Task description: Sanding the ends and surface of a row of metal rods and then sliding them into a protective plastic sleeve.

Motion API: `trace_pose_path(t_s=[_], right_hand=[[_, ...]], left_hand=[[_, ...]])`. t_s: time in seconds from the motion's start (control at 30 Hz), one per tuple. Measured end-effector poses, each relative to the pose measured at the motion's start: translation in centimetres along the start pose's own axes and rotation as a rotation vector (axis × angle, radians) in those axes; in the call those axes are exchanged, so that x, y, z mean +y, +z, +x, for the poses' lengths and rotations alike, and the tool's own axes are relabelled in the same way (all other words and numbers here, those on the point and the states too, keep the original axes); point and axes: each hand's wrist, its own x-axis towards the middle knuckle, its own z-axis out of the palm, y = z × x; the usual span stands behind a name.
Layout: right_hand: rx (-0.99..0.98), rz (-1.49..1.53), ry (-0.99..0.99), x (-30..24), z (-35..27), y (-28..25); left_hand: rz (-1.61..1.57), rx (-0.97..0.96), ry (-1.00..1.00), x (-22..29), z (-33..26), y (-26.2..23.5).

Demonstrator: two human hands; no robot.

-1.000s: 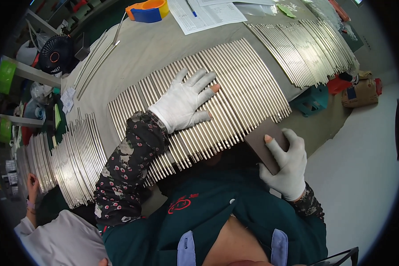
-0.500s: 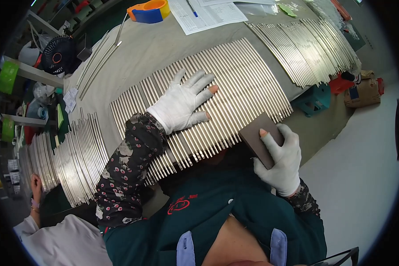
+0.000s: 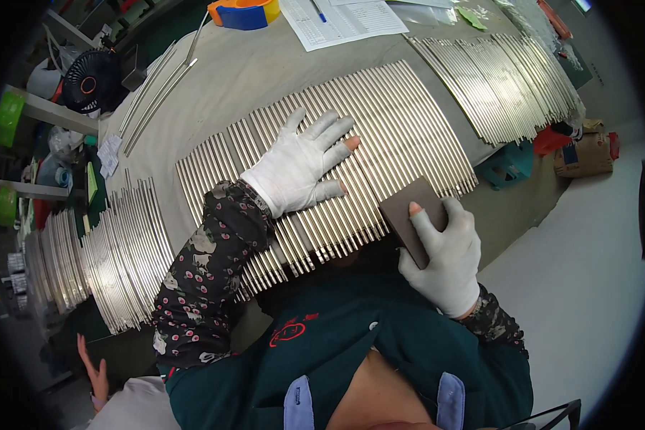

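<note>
left hand (image 3: 297, 168): flat, open, pressing the rod row (image 3: 380, 143)
right hand (image 3: 444, 251): closed on brown sanding block (image 3: 412, 215) at row's near ends
progress: unclear; finish looks uniform

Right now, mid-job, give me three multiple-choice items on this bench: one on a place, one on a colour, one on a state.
1. Where does the left hand rest?
A. On the printed sheet
B. Flat on the middle row of metal rods
C. On the desk fan

2. What colour is the sanding block?
A. Dark brown
B. Bright yellow
C. White

3. How does the right hand stand?
A. Open and empty
B. Out of view
C. Closed on the sanding block at the rods' near ends

Answers: 1 B, the gloved palm and spread fingers lie across the rods. 2 A, the slab under the fingers is dark brown. 3 C, the fingers wrap the block by the bench's near edge.
</note>
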Motion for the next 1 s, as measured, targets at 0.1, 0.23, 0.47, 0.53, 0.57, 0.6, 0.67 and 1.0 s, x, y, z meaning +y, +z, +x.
trace_pose_path(t_s=[0.1, 0.23, 0.47, 0.53, 0.57, 0.6, 0.67, 1.0], right_hand=[[0.016, -0.01, 0.009, -0.6, 3.5, 1.5], [-0.031, 0.021, 0.031, -0.4, 2.1, 1.2], [0.025, 0.125, 0.031, 1.0, -2.1, -1.1], [0.068, 0.134, 0.031, 0.5, -1.7, -0.9], [0.057, 0.136, 0.017, 0.3, -1.5, -0.8], [0.045, 0.139, 0.004, 0.1, -1.2, -0.6], [0.06, 0.149, -0.014, -0.1, -0.7, 0.2], [-0.033, 0.054, -0.061, -0.3, 1.5, 0.2]], left_hand=[[-0.011, 0.039, 0.017, -0.3, 0.1, 0.2], [-0.005, 0.067, 0.023, -0.5, 0.0, 0.8], [-0.013, 0.063, 0.022, -0.6, -0.6, 0.6], [-0.014, 0.055, 0.024, -0.6, -0.7, 0.6], [-0.013, 0.05, 0.021, -0.7, -0.7, 0.6], [-0.013, 0.049, 0.017, -0.8, -0.8, 0.6], [0.004, 0.061, 0.034, -0.7, -1.1, 0.8], [0.019, 0.032, 0.006, -0.6, -1.0, 0.5]])
